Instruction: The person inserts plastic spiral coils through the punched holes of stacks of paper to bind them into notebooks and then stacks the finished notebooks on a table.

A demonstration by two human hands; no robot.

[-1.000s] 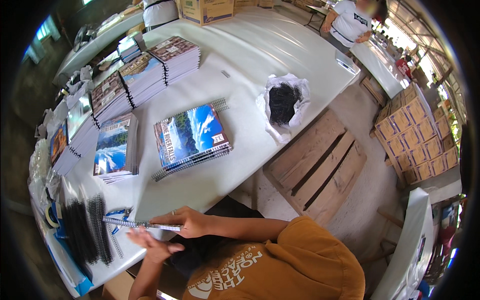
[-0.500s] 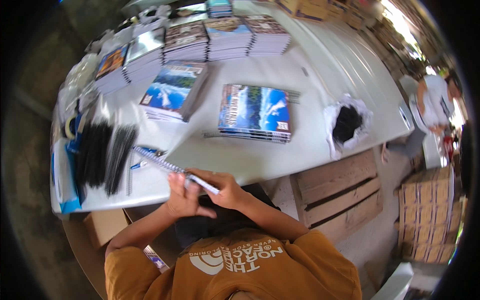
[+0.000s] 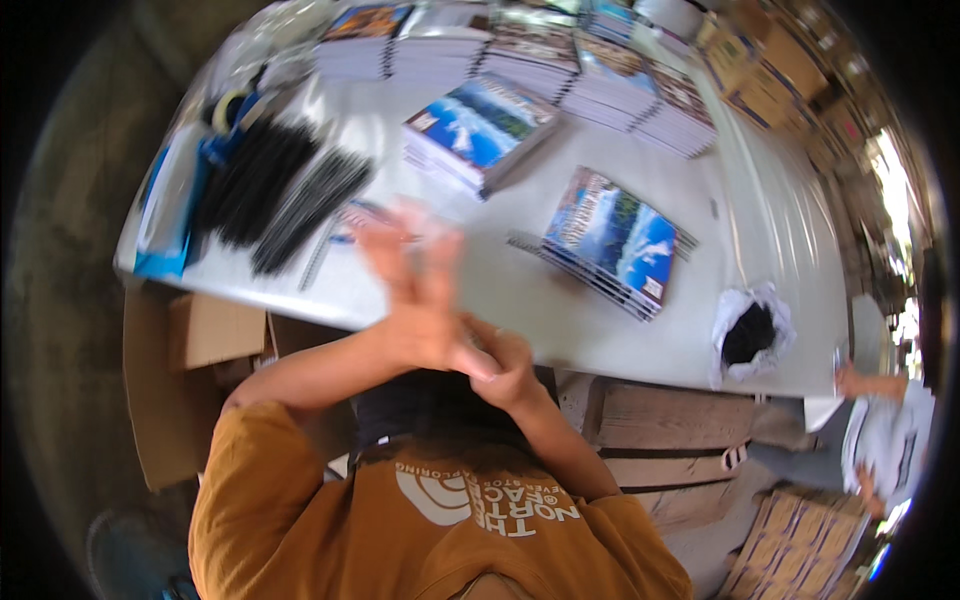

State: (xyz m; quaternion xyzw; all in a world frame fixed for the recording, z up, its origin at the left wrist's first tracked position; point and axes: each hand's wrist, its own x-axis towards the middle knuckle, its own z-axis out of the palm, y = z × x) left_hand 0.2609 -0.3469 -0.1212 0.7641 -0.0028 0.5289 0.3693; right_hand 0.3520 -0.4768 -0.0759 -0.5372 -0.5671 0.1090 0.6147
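Observation:
My left hand (image 3: 415, 290) is raised over the table's near edge with its fingers stretched out and blurred by motion. Close against its palm and thumb is my right hand (image 3: 508, 368), its fingers curled; whatever it grips is hidden behind the left hand. Ahead to the right lies a short stack of books (image 3: 612, 240) with blue waterfall covers, black binding coils sticking out from its sides. A thicker stack of the same books (image 3: 480, 130) stands farther back. Left of my hands are a bundle of loose black coils (image 3: 310, 212) and a darker, denser coil bundle (image 3: 255, 180).
Rows of book stacks (image 3: 440, 58) line the table's far side. A white bag with black contents (image 3: 750, 333) sits at the right edge. A tape roll (image 3: 228, 110) and blue-white packet (image 3: 170, 215) are at left. Cartons (image 3: 220, 330), a wooden pallet (image 3: 670, 420) and another person (image 3: 890, 440) are around.
The spiral-bound book seen edge-on in my hands is now out of sight. My left hand has lifted forward, fingers spreading. The view has turned, shifting the table contents rightward.

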